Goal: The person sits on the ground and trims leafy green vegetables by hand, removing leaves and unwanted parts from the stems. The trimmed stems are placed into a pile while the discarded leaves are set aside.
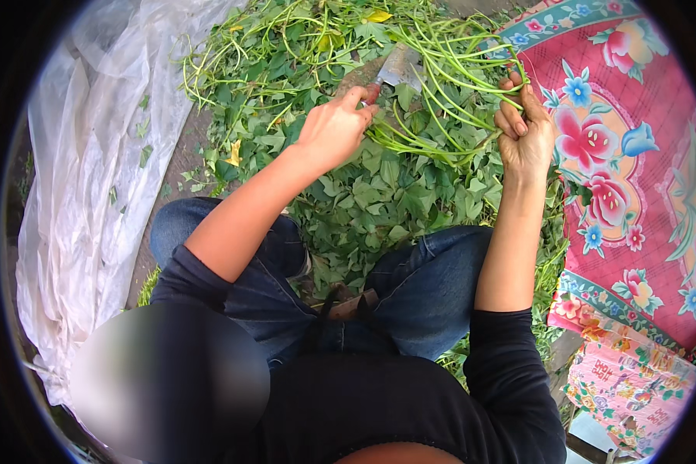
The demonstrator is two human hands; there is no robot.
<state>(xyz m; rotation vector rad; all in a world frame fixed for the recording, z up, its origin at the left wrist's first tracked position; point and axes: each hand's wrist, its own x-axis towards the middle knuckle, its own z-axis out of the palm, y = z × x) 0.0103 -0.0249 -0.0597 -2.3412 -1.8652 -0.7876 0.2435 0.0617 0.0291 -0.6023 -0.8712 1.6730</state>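
My left hand (337, 129) grips the red handle of a broad-bladed knife (400, 68), its metal blade pointing away from me. Under the blade, part of a brown wooden board (358, 76) shows; stems and leaves cover the rest. A looped bunch of long green vine stems (461, 87) is pinched in the raised fingers of my right hand (522, 119). These stems curve leftward over the blade and towards my left hand. Between my knees lies a thick heap of lobed green leaves (377, 200), like sweet potato leaves.
At the left, crumpled clear plastic sheeting (101, 191) lies on bare soil. More tangled vine stems (267, 64) spread at the top. A red floral cloth (615, 162) covers the right side, with a pink patterned cloth (632, 383) below it. My jeans-clad knees (435, 278) flank the leaves.
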